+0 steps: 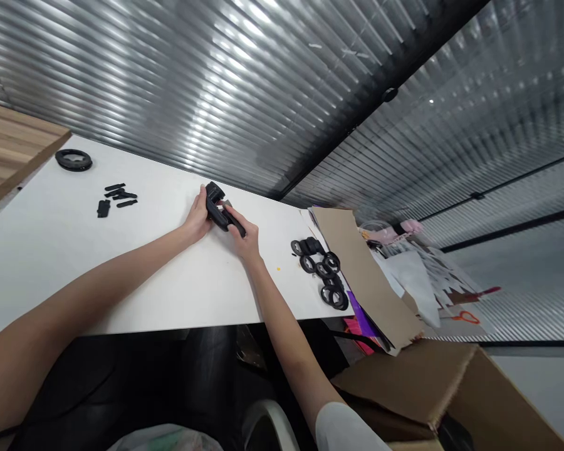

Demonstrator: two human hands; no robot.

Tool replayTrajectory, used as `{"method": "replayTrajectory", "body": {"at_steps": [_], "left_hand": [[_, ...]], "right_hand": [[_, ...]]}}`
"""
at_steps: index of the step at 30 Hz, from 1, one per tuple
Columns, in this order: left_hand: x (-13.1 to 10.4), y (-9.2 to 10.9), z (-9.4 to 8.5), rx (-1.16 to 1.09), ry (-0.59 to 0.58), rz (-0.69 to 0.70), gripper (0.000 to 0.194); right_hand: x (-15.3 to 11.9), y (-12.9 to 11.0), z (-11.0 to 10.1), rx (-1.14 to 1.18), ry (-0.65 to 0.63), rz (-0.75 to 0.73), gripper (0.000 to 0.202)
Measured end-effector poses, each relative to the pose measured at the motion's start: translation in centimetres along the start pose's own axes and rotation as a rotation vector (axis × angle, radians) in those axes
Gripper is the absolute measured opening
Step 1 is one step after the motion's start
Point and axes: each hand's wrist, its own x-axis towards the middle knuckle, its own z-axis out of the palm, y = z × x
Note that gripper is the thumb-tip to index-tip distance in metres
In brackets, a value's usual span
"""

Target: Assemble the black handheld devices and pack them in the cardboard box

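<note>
Above the white table, my left hand is closed around the side of a black curved plastic part with a thick block-like upper end. My right hand grips the lower right end of the same part, its thumb and fingers closed on a black bar-like section. A small grey piece shows near the right fingertips. Whether the bar is separate or joined to the curved part, I cannot tell. The fingers hide some of it.
Several black rings lie in a cluster to the right. At the left are several small black pieces and a larger black ring. A cardboard sheet borders the table's right end, with an open cardboard box below.
</note>
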Motion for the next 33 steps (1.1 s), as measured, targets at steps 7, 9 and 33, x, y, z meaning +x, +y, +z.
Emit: {"method": "replayTrajectory", "body": {"at_steps": [7, 9, 33], "left_hand": [[-1.4, 1.3, 1.1, -0.124, 0.065, -0.071, 0.068], [-1.6, 1.4, 1.2, -0.121, 0.042, -0.105, 0.069], [-2.6, 1.8, 1.8, -0.091, 0.049, -0.088, 0.064]], "right_hand": [[0.7, -0.5, 0.7, 0.560, 0.233, 0.213, 0.079], [1.1, -0.7, 0.6, 0.732, 0.235, 0.324, 0.078], [2.2, -2.3, 0.1, 1.131, 0.364, 0.709, 0.031]]}}
